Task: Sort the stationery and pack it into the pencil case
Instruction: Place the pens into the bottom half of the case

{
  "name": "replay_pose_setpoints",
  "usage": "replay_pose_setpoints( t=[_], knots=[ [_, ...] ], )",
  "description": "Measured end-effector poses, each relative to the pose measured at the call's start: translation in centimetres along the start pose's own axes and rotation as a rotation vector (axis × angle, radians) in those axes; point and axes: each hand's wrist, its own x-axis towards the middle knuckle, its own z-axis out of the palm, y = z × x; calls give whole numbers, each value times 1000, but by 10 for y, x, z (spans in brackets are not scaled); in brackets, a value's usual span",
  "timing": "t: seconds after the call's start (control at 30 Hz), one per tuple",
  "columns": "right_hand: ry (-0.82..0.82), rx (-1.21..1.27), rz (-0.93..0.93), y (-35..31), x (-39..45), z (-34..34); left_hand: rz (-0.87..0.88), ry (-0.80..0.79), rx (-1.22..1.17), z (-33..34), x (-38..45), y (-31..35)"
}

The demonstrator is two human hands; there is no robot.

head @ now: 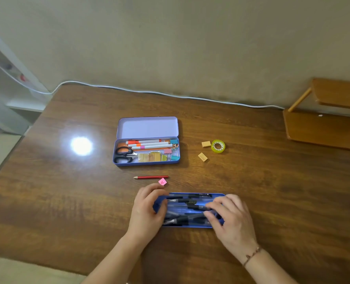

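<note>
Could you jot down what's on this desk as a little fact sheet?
Open case: lilac metal pencil case, lid up, holding black-handled scissors and markers
Near case: blue pen-filled case, blurred
Left hand: on its left end
Right hand: fingers on its contents
Loose: red pencil, pink eraser, two tan erasers, yellow-green tape roll

blurred blue tray, pens indistinct

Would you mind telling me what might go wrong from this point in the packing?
The blue case looks crowded with dark pens, so its contents may jam or spill under the left hand and right hand. The red pencil, pink eraser, two tan erasers and tape roll lie loose and could be overlooked.
</note>
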Motion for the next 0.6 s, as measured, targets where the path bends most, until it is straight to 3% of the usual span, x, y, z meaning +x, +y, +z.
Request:
replay_pose_setpoints(
  t=[0.13, 0.3, 0.6],
  knots=[
    [-28, -29, -51, -1, 12, -5, -25, 2, -4, -5, 5, -1],
    [2, -129, 205, 5, 22, -9, -63, -12, -5, -14, 11, -1],
    [-7, -311, 89, 14, 26, -8, -3, -158, 212, -11, 15, -4]
  ],
)
